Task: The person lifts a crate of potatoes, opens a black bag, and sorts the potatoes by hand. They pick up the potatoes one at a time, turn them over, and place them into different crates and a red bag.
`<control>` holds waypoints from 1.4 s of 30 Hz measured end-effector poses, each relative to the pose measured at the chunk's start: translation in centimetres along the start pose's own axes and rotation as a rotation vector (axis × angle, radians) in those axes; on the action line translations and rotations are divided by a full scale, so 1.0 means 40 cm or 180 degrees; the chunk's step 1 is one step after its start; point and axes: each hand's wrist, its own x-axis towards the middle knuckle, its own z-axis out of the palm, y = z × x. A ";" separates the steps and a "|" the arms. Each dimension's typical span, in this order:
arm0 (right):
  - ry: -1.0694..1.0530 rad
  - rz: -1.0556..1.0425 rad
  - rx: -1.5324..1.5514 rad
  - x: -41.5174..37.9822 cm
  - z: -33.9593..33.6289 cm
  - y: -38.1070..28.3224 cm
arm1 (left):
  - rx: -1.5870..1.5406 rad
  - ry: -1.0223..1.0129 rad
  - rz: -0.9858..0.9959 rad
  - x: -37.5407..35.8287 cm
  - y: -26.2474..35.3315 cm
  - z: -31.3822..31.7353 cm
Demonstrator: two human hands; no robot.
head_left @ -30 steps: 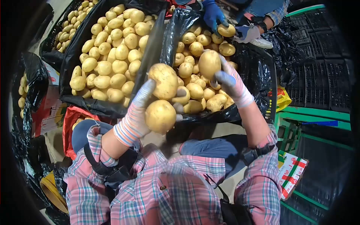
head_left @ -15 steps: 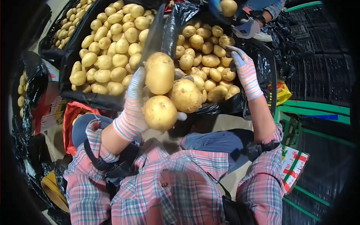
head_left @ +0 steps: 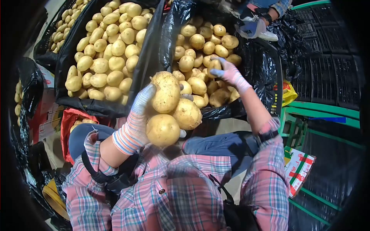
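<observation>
Three large potatoes (head_left: pixel 165 92) are clustered in my left hand (head_left: pixel 139 115), which wears a striped knit glove with grey fingers. Its thumb presses on the upper potato, and fingertips show beyond the cluster on the right. Over the right-hand crate (head_left: pixel 269 73), lined with black plastic, my gloved right hand (head_left: pixel 231 75) has its thumb and fingers about a smaller potato (head_left: pixel 213 69). Many loose potatoes (head_left: pixel 197 85) lie around and below that hand.
Left of it stands another black-lined crate (head_left: pixel 135 86) heaped with potatoes. A red bag (head_left: pixel 68 129) holds more by my knee. Black crates (head_left: pixel 320 54) stack up at right, near a green frame (head_left: pixel 323 109). Another person's shoe (head_left: pixel 268 35) shows at the top.
My right hand has moved left and closed its fingers about a potato. The three potatoes in my left hand have come slightly lower. A potato near the top is gone from view.
</observation>
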 end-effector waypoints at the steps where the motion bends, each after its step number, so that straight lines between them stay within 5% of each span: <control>1: -0.0170 -0.0074 0.0495 -0.046 -0.018 -0.116 | -0.0004 -0.0005 0.0020 0.003 0.001 0.000; 3: -0.0437 -0.0617 0.1939 -0.121 0.001 -0.236 | -0.0005 -0.0230 0.0041 0.009 0.001 0.002; 12: -0.0209 -0.0972 0.2731 -0.288 0.121 -0.382 | 0.0122 -0.0592 -0.0042 0.001 -0.040 0.022; 24: 0.0557 -0.1436 0.1759 -0.305 0.163 -0.432 | 0.0460 -0.0483 0.0155 -0.030 -0.039 0.012; 26: 0.0801 -0.1580 0.0921 -0.311 0.178 -0.434 | 0.1096 -0.0318 0.1115 -0.031 -0.052 0.019; 28: 0.0600 -0.1434 0.1438 -0.309 0.178 -0.429 | 0.1113 -0.0287 0.1253 -0.046 -0.050 0.029; 31: 0.0189 -0.1681 0.1851 -0.321 0.178 -0.442 | 0.0464 -0.0585 0.0494 -0.082 -0.024 0.047; 36: 0.0274 -0.1960 0.2141 -0.342 0.207 -0.487 | 0.1097 -0.0489 0.1013 -0.107 -0.020 0.019; 38: 0.0257 -0.1680 0.1904 -0.358 0.198 -0.505 | 0.0604 -0.0829 0.0522 -0.120 -0.022 0.022; 42: 0.0060 -0.1101 0.2443 -0.392 0.193 -0.540 | 0.0219 -0.0470 0.0723 -0.131 -0.056 0.045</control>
